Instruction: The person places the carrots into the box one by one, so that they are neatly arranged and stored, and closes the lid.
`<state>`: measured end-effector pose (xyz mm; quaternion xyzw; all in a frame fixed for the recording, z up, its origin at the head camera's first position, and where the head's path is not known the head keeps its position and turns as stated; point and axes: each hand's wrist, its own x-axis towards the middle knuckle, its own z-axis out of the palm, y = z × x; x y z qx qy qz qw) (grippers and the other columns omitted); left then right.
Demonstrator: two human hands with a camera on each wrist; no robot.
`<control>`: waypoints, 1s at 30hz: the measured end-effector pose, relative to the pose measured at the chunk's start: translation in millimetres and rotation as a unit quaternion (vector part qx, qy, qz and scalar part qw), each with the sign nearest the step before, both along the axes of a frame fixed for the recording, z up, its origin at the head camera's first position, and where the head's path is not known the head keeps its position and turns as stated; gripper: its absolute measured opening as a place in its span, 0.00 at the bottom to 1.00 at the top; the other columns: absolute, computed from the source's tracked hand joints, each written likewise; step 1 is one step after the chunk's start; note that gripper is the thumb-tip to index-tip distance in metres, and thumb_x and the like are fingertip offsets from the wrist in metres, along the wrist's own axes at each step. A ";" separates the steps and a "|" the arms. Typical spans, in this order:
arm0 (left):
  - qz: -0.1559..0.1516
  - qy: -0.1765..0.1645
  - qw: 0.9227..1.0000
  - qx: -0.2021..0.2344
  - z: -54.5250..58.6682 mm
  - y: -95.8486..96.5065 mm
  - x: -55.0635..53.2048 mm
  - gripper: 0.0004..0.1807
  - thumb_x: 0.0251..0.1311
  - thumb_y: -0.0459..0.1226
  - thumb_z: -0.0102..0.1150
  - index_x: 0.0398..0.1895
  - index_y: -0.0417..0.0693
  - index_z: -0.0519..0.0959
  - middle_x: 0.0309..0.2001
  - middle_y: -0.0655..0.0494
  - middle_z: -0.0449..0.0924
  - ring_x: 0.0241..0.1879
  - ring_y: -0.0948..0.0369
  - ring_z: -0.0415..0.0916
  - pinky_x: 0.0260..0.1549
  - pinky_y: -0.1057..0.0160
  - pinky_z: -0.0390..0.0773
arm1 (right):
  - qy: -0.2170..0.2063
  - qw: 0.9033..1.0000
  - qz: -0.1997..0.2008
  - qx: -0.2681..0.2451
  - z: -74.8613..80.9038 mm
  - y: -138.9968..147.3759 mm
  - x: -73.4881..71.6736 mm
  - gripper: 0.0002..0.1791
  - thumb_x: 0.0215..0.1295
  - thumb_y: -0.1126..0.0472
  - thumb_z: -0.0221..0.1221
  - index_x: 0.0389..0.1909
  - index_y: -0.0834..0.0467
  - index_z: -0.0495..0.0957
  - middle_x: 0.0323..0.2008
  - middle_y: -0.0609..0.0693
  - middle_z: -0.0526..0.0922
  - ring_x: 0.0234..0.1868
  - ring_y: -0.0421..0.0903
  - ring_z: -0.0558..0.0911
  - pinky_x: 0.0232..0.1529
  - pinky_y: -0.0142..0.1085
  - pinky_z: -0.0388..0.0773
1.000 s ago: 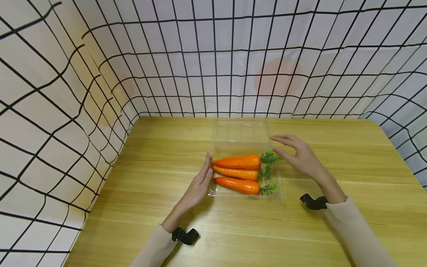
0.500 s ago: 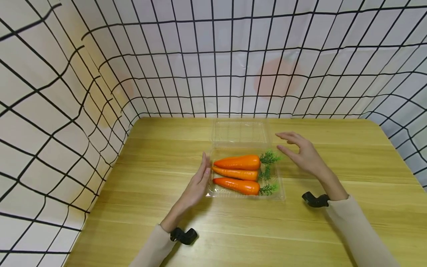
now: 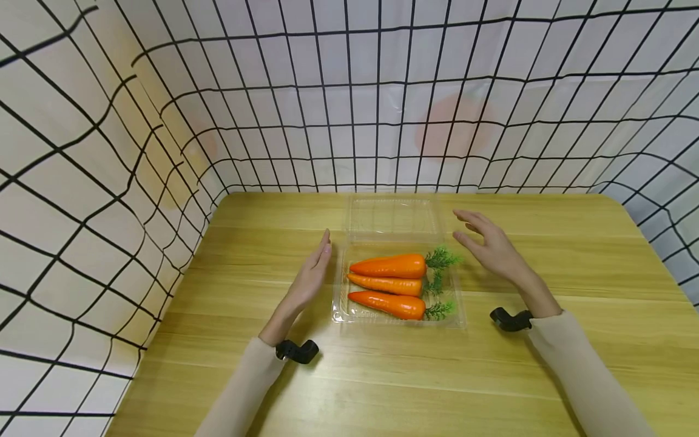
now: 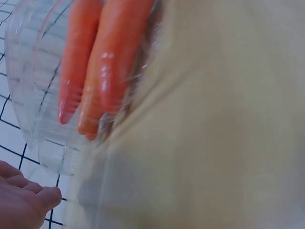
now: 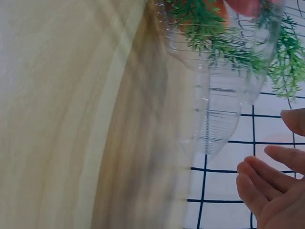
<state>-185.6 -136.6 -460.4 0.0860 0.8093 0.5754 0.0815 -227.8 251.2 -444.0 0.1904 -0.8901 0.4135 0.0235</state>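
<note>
Three orange carrots with green leafy tops lie side by side in a clear plastic clamshell box (image 3: 344, 315): a top carrot (image 3: 390, 266), a thinner middle carrot (image 3: 388, 284) and a bottom carrot (image 3: 389, 304). The box's lid (image 3: 393, 216) is folded back flat behind it. My left hand (image 3: 308, 279) is off the box's left side, fingers straight, touching nothing. To the right of the lid and the leafy tops, my right hand (image 3: 491, 246) hovers with fingers loosely bent and holds nothing. Both wrist views show a gap between hand and box.
The wooden table (image 3: 415, 376) carries the box near its back edge. A white wall sheet with a black wire grid (image 3: 377, 109) rises behind and on both sides. Black wrist cameras (image 3: 297, 351) sit on both forearms.
My left hand has left the box's left edge and moved further left and back. The right hand has drifted slightly away from the leafy tops. Carrots and lid stay where they were.
</note>
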 end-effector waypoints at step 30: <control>-0.027 -0.092 0.981 0.168 -7.9 17.0 -80.6 0.35 0.84 0.53 0.17 0.85 0.45 0.37 0.86 0.50 0.35 0.85 0.51 0.38 0.84 0.53 0.43 | -0.165 0.981 0.035 -0.092 -22.9 -16.1 -33.1 0.39 0.85 0.47 0.40 0.84 0.61 0.37 0.85 0.58 0.36 0.85 0.60 0.37 0.84 0.58 0.33</control>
